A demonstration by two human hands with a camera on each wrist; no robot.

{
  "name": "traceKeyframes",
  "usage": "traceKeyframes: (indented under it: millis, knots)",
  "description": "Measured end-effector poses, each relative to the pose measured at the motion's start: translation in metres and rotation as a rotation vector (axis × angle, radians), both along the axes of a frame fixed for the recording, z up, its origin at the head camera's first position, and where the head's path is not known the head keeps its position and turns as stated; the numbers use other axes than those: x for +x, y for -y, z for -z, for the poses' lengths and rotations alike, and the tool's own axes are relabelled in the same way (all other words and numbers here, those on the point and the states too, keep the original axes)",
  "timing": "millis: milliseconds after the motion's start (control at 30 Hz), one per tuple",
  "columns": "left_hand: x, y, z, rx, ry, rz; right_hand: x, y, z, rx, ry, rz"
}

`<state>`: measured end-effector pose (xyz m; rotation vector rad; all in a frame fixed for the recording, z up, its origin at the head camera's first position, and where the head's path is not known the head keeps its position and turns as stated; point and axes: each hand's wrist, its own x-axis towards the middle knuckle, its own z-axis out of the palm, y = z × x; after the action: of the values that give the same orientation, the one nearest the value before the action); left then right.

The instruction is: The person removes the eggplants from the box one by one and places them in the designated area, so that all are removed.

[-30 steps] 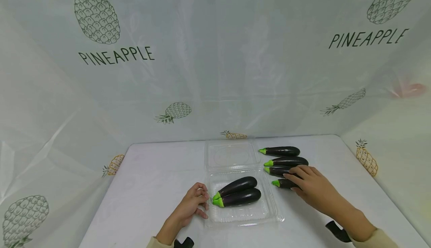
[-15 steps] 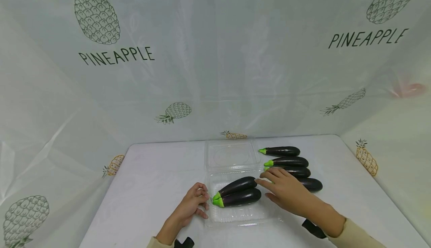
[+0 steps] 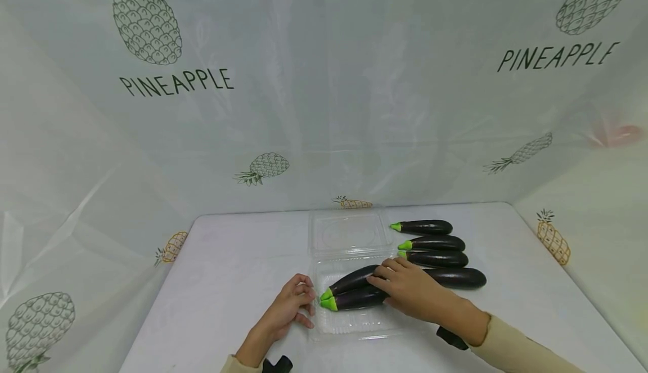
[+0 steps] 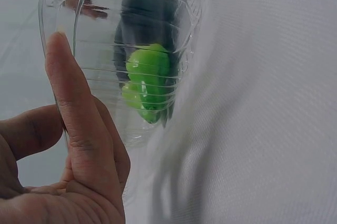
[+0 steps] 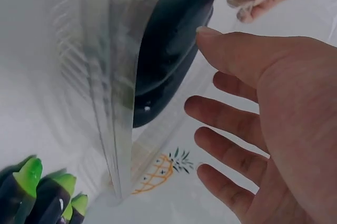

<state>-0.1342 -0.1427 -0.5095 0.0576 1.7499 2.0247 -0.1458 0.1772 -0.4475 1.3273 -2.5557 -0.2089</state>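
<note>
Two dark purple eggplants with green stem ends, a rear one (image 3: pixel 351 281) and a front one (image 3: pixel 356 299), lie side by side in a clear plastic clamshell container (image 3: pixel 354 328). My left hand (image 3: pixel 291 308) is at the container's left side, its fingers loosely bent. In the left wrist view a digit (image 4: pixel 79 113) lies along the clear rim (image 4: pixel 45 2), and the green stem ends (image 4: pixel 150 71) show through the wall. My right hand (image 3: pixel 405 288) is over the container's right side, fingertips overlapping the eggplants' thick ends. In the right wrist view its fingers (image 5: pixel 226 153) are spread, with nothing in the palm.
The container's lid (image 3: pixel 349 235) lies folded back behind it. Several more eggplants (image 3: pixel 437 259) lie in a row on the white table (image 3: pixel 228 260) to the right. A pineapple-print curtain (image 3: pixel 304 108) hangs behind and at the sides.
My right hand has moved left from the loose eggplants to the pair in the container, carrying nothing. The loose eggplants stay in place. My left hand has not moved.
</note>
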Motion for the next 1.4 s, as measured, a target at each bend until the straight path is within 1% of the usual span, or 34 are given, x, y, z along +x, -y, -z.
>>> traceKeyframes:
  millis: [100, 233, 333, 667, 933, 1100, 1233, 1400]
  knots:
    - [0.0, 0.0, 0.0, -0.001, -0.002, 0.001, -0.002, 0.003, 0.003, 0.014, -0.005, -0.019]
    - [0.0, 0.0, 0.0, -0.003, -0.003, 0.001, -0.005, 0.005, 0.007, 0.015, -0.035, -0.06]
    - [0.0, 0.0, 0.0, -0.001, -0.002, -0.001, -0.007, 0.006, 0.01, 0.016, -0.041, -0.072]
    - [0.0, 0.0, 0.0, 0.0, 0.001, -0.004, -0.005, 0.008, 0.011, 0.044, 0.024, -0.052]
    - [-0.001, -0.001, 0.001, -0.003, -0.007, -0.003, -0.005, 0.011, 0.013, 0.058, 0.002, -0.065]
    - [0.0, -0.001, 0.0, -0.001, -0.009, -0.003, -0.005, 0.013, 0.015, 0.091, -0.005, -0.046]
    - [0.0, -0.001, 0.0, -0.003, -0.009, -0.002, -0.003, 0.014, 0.013, 0.117, 0.002, -0.041]
    - [0.001, -0.001, 0.0, -0.001, -0.005, -0.005, -0.001, 0.013, 0.011, 0.119, 0.006, -0.043]
